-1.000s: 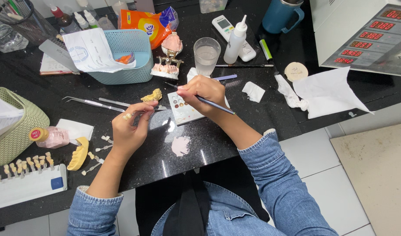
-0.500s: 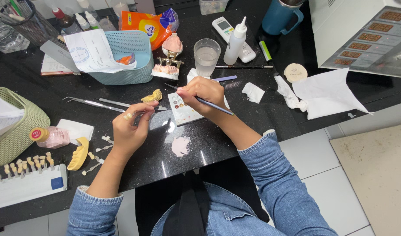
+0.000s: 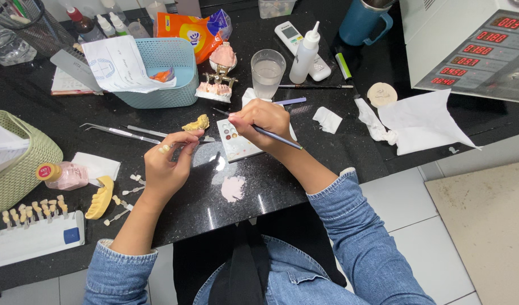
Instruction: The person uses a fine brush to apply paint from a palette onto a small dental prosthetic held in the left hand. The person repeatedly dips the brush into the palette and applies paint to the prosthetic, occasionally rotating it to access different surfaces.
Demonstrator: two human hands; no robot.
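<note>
My left hand (image 3: 168, 164) pinches a small yellowish dental model piece (image 3: 196, 123) between thumb and fingertips, lifted just above the black counter (image 3: 327, 158). My right hand (image 3: 260, 121) grips a thin blue-handled brush (image 3: 276, 136), its tip pointing left toward the yellow piece. Under my right hand lies a small white palette tile (image 3: 237, 146) with dabs of colour. A pink-and-white jaw model on a metal articulator (image 3: 219, 76) stands just behind both hands.
A light-blue basket (image 3: 163, 79) with papers, a glass of water (image 3: 267, 72), a white squeeze bottle (image 3: 305, 53) and a teal mug (image 3: 364, 22) stand behind. Metal instruments (image 3: 121, 133), a green basket (image 3: 22, 164), a tooth shade guide (image 3: 27, 217) and a yellow tray (image 3: 100, 197) lie left. Tissues (image 3: 423, 121) and a machine with red displays (image 3: 474, 48) are right.
</note>
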